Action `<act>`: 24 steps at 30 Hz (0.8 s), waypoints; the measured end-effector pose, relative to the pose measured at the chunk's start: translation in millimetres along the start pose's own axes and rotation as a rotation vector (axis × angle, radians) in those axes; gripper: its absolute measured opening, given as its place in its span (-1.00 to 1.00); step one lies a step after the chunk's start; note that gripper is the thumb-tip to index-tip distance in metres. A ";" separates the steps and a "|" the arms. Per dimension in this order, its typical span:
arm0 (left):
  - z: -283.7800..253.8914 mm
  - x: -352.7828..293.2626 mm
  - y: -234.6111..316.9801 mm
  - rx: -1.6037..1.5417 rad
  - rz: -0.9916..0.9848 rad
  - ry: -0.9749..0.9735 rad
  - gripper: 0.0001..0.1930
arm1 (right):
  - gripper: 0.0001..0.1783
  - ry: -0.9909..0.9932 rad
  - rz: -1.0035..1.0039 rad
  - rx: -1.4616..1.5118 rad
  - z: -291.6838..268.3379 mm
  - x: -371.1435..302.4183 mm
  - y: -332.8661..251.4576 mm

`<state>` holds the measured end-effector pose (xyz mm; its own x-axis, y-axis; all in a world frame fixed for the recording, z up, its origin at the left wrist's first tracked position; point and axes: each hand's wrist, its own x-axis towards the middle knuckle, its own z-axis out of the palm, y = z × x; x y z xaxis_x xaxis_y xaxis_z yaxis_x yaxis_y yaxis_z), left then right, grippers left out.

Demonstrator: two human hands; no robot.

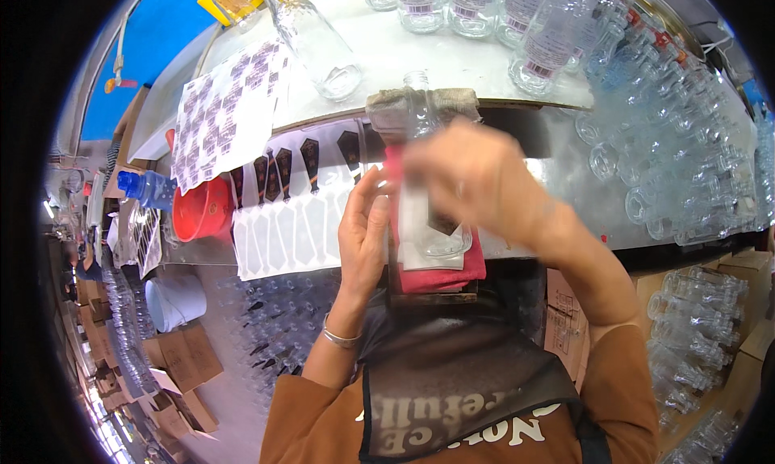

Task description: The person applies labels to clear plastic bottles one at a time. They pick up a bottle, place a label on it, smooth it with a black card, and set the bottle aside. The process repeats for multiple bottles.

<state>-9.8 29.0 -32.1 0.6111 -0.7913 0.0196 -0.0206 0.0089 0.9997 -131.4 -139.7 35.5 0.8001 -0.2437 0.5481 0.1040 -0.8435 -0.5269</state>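
Observation:
A clear glass bottle (456, 244) lies in front of me on a white pad (410, 242) over a red cloth (452, 281). Its neck rests on a folded beige cloth (386, 109) at the far end. On the bottle's side shows part of a dark, pointed label (441, 222). My right hand (484, 177), smeared by motion, is over the bottle and hides its middle; its fingertips cannot be made out. My left hand (363, 234) is at the bottle's left side, thumb and fingers apart. Left of it lies a backing sheet (303, 234) with several dark tie-shaped labels (309, 165).
A clear bottle (315, 48) and a printed label sheet (230, 100) are on the white table; labelled bottles (476, 8) stand at the back. Many clear bottles (678, 157) crowd the right. At left are a red tub (202, 209) and a blue-capped bottle (145, 188).

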 end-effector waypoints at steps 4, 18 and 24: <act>-8.0 -8.8 -3.2 0.111 0.034 -0.070 -0.47 | -0.72 0.175 -0.001 -0.032 -9.7 0.3 30.9; 21.3 -32.1 -8.3 0.643 0.362 -0.099 0.11 | -0.64 0.052 0.063 0.273 -1.2 -75.1 -6.4; 19.0 -32.2 -4.3 0.334 0.231 -0.178 0.22 | -0.65 -0.033 0.836 0.758 -16.3 -106.6 -12.5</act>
<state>-44.4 42.8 -37.2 0.4150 -0.8851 0.2105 -0.4134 0.0227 0.9103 -227.7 -111.1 -5.8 0.8009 -0.5734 -0.1728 -0.1485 0.0894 -0.9849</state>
